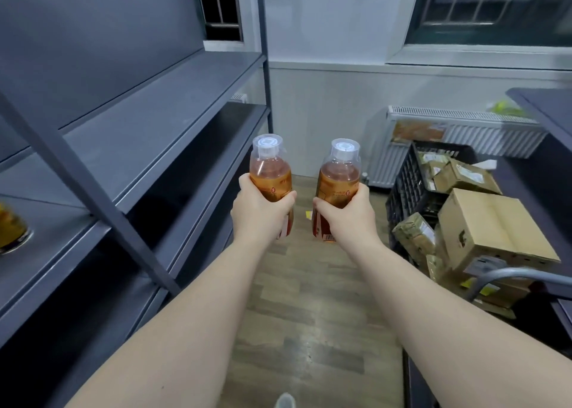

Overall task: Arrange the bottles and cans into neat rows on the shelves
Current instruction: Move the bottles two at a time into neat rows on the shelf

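I hold two matching plastic bottles of amber drink with clear caps and orange labels, upright, over the aisle floor. My left hand (258,209) is wrapped around the left bottle (270,172). The right bottle (340,175) sits in my right hand (348,217), which grips its middle. Both bottles hang in the air just right of the dark grey shelf unit (161,135). At the far left edge a blurred amber bottle (10,229) stands on a lower shelf board.
A black plastic crate (408,188) and several cardboard boxes (492,231) lie piled at the right by a white radiator (458,141). Another dark shelf (544,104) juts in at the right. A grey curved bar (513,276) crosses the lower right. Wood-pattern floor runs between.
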Motion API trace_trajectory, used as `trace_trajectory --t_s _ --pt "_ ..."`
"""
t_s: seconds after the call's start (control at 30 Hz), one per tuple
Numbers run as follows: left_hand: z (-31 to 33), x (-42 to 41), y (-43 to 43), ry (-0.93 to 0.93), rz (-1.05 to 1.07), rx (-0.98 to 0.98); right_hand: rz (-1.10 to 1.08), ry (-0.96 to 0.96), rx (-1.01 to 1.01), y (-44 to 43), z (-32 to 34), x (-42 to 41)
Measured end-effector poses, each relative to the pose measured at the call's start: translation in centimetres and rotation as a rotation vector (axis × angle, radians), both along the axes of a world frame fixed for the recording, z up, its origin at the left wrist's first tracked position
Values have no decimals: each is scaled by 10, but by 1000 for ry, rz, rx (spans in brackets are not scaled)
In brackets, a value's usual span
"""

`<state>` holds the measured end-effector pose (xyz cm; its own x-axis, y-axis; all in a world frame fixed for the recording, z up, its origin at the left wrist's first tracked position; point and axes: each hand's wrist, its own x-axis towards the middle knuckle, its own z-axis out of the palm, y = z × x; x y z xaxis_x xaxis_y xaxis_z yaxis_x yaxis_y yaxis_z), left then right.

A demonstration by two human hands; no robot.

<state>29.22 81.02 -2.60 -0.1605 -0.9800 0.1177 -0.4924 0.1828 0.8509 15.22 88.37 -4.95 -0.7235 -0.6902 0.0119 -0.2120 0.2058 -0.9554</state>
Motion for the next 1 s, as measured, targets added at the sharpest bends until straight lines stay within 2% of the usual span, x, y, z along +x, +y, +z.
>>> trace_trajectory --t_s 0.47,0.73,1.0 --pt "0 -88 -162 1 -102 -2 -74 40 19 -139 7 -75" --pt "-3 -161 -227 -24 -126 -1 -111 53 67 -204 1 -152" --pt "0 -245 -292 -51 -84 -5 -48 23 41 -276 2 -236"
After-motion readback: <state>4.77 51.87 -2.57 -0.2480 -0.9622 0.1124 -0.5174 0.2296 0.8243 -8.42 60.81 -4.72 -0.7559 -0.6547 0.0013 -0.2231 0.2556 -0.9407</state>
